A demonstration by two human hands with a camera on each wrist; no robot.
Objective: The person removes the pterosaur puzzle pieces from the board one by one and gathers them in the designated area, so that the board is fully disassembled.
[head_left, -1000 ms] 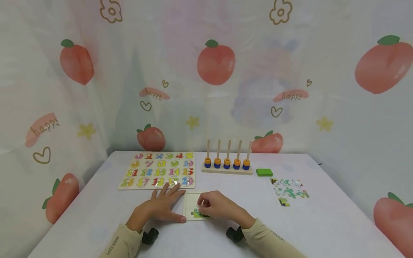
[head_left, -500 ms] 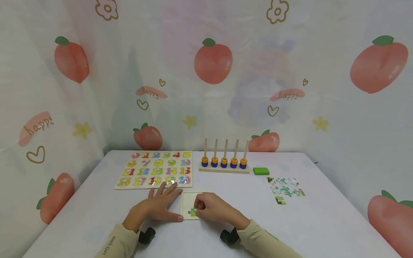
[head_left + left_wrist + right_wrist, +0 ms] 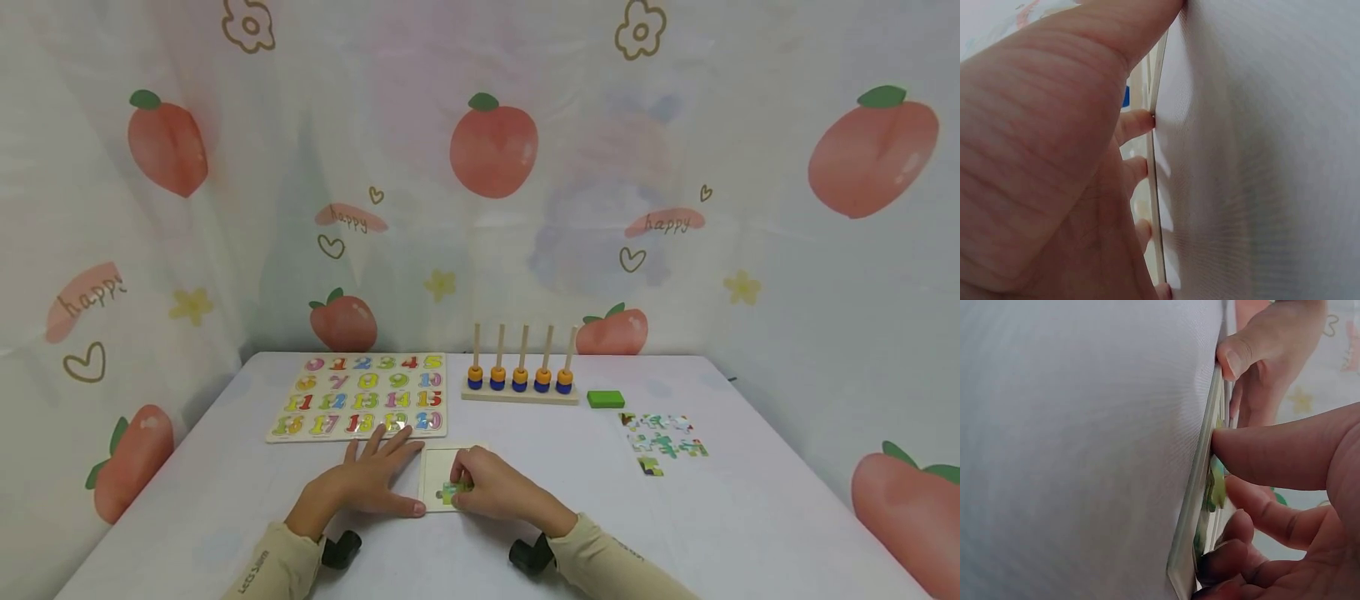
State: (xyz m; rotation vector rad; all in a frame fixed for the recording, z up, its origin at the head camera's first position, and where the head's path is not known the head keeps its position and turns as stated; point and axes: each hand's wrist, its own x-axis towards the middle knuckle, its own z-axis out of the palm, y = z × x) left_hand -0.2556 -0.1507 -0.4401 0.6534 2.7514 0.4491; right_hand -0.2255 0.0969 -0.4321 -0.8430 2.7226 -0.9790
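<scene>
A small white puzzle tray (image 3: pixel 431 468) lies on the table in front of the person. The left hand (image 3: pixel 366 485) is spread flat, its thumb pressing the tray's near left corner and its fingertips at the near edge of the number board (image 3: pixel 330 401). Over the tray, the right hand (image 3: pixel 498 490) pinches a green jigsaw piece (image 3: pixel 1218 487) between thumb and index finger. That piece stands slightly raised from the tray in the right wrist view, and the right hand hides part of it in the head view. Another green patch of jigsaw (image 3: pixel 1200 532) shows below it, under the curled fingers.
Several loose jigsaw pieces (image 3: pixel 666 446) lie to the right on the white table (image 3: pixel 585 467). Behind the tray stands a peg abacus (image 3: pixel 520 395) with orange and blue beads. A green block (image 3: pixel 605 399) sits beside it. A printed curtain (image 3: pixel 405 150) surrounds the table.
The right hand has shifted slightly over the tray, uncovering a little more of the green jigsaw. The left hand keeps its place at the tray's corner. The head view has moved a little.
</scene>
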